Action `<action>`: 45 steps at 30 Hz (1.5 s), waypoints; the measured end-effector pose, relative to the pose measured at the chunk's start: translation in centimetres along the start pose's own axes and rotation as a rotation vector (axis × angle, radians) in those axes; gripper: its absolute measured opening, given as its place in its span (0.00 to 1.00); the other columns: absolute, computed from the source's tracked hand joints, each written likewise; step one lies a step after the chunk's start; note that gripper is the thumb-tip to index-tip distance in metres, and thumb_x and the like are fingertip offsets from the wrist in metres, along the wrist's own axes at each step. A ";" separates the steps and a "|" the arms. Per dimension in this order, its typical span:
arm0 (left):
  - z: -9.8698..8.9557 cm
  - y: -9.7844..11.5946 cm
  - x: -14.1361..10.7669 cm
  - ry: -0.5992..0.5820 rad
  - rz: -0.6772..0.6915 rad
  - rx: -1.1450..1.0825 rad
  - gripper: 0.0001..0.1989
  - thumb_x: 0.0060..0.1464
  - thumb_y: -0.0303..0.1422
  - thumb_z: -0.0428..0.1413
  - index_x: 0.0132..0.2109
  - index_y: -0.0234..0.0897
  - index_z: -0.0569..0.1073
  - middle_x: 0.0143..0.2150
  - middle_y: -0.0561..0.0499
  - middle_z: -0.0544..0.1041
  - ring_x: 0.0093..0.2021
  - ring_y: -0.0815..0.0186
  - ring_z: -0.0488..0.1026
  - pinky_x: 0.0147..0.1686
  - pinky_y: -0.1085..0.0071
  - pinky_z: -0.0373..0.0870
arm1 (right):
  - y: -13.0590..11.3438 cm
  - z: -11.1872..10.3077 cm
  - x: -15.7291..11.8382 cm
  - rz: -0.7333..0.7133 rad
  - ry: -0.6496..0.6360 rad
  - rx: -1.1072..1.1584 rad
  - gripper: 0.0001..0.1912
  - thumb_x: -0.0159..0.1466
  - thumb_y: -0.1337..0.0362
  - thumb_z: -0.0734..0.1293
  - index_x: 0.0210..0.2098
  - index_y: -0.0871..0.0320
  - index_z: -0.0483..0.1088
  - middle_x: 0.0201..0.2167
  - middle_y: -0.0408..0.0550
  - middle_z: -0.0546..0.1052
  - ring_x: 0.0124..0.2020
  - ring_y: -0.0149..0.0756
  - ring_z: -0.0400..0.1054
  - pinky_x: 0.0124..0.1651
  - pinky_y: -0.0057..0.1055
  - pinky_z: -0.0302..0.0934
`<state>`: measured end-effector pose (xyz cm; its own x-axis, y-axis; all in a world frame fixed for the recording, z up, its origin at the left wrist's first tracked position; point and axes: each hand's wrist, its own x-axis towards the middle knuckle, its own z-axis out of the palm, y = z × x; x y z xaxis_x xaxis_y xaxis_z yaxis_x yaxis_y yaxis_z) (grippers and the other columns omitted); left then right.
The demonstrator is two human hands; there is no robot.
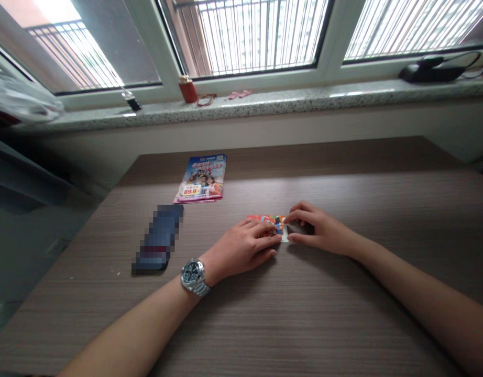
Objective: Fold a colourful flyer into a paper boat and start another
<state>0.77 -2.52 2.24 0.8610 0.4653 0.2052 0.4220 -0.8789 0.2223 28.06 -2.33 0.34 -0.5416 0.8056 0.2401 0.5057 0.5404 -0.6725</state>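
A small, brightly printed sheet of paper [280, 223] in red, orange and blue, with a white right edge, lies on the wooden table [241, 324]. Across it rests my left hand [247, 245], fingers stretched out and palm down, hiding much of the print. At the paper's right edge is my right hand [322, 229]; its thumb and forefinger are apart, their tips at or very near the edge. Whether the paper is folded I cannot tell. A metal wristwatch [193, 276] sits on my left wrist.
Colourful printed flyers [202, 178] lie in a stack farther back on the left. Nearer, a dark phone-like object [158, 241], blurred out, rests on the table. The stone windowsill [288, 103] carries a red lighter-like item [187, 90] and a black power strip [432, 72].
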 end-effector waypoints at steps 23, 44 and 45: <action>-0.1 -0.2 0.1 0.018 -0.037 -0.009 0.16 0.69 0.38 0.51 0.59 0.41 0.72 0.59 0.45 0.75 0.61 0.60 0.72 0.72 0.52 0.50 | 1.1 1.0 0.1 -0.209 0.065 -0.240 0.18 0.69 0.64 0.66 0.58 0.50 0.74 0.61 0.53 0.73 0.65 0.48 0.62 0.65 0.52 0.61; 0.8 -0.9 0.1 0.124 -0.193 0.088 0.17 0.66 0.37 0.55 0.60 0.45 0.73 0.60 0.48 0.74 0.57 0.58 0.73 0.60 0.55 0.67 | 1.1 1.3 0.1 -0.260 0.085 -0.228 0.15 0.68 0.65 0.67 0.54 0.52 0.76 0.58 0.56 0.75 0.63 0.49 0.65 0.62 0.51 0.64; 0.7 -0.9 0.1 0.129 -0.193 0.091 0.16 0.66 0.37 0.55 0.59 0.45 0.74 0.60 0.48 0.75 0.56 0.58 0.74 0.59 0.56 0.67 | 1.1 1.3 0.0 -0.260 0.082 -0.228 0.15 0.68 0.66 0.67 0.54 0.52 0.76 0.58 0.56 0.74 0.63 0.49 0.65 0.62 0.50 0.64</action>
<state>0.71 -1.70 1.36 0.7213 0.6298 0.2882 0.6041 -0.7756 0.1831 27.75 -2.00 -1.29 -0.6205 0.6459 0.4447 0.4998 0.7627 -0.4104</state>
